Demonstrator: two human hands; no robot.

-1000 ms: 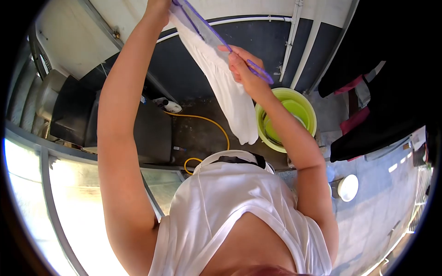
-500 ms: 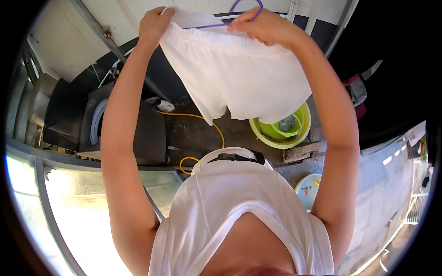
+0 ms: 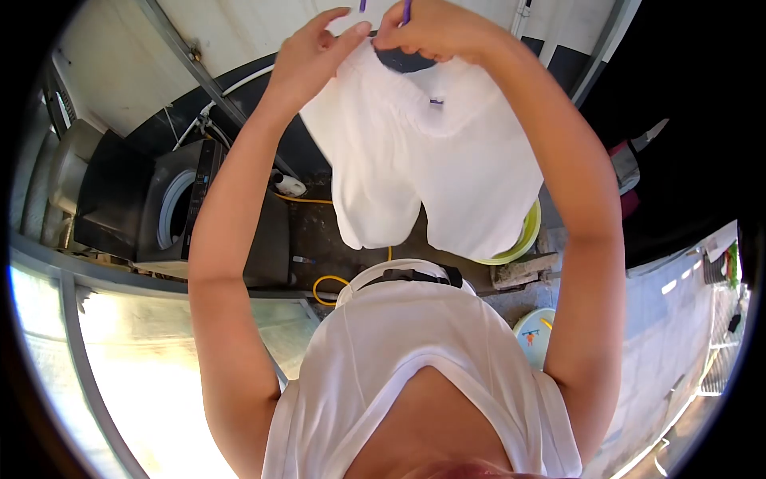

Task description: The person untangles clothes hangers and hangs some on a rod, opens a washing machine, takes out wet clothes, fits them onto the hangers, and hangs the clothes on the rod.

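Note:
White shorts (image 3: 431,160) hang spread out at the upper middle, the waistband upward and sagging open. A purple hanger (image 3: 407,11) shows in small pieces: at the top edge, by my right hand, and inside the waistband. My right hand (image 3: 431,30) is closed around the hanger at the top of the shorts. Beside the waistband's left part is my left hand (image 3: 315,57), its thumb and index finger apart; its other fingers are partly hidden.
A dark top-loading washing machine (image 3: 171,207) stands open at left. Below are a white bottle (image 3: 289,185), a yellow hose (image 3: 329,279), a green basin (image 3: 523,243) partly behind the shorts, a brick block (image 3: 523,271) and a pale round lid (image 3: 533,331). Dark clothes hang at right.
The shorts have turned and dropped lower, covering more of the basin. My left hand has moved right, toward my right hand, and its grip on the waistband has opened.

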